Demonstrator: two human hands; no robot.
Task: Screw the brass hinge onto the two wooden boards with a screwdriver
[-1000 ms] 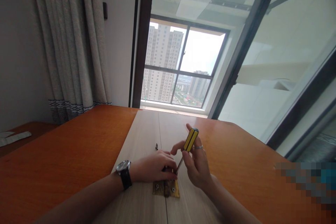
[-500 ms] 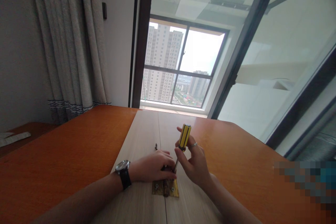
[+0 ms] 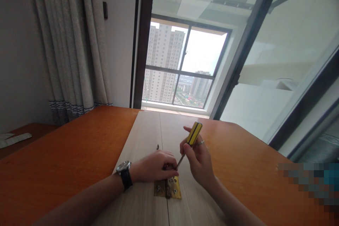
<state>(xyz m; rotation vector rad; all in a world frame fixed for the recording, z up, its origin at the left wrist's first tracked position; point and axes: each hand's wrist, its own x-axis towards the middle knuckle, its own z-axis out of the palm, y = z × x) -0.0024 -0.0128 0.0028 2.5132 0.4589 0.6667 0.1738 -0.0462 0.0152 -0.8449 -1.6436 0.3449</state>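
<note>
- One screwdriver (image 3: 194,134), pinched between right hand's (image 3: 200,159) thumb and fingers, one finger sticking out
- Left hand (image 3: 156,166) has its fingers bunched by the shaft's low end, can't tell what's in them
- One hinge (image 3: 167,188) just below, across the seam of two boards (image 3: 141,134), two screw heads showing
- One loose screw (image 3: 158,147) further up
- One watch (image 3: 124,174), one ring (image 3: 200,142)

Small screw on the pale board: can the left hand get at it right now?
Likely yes: the small screw sits just past the left hand, nothing visible between them. Its fingers are at the hinge, though, so they would probably have to leave it.
</note>
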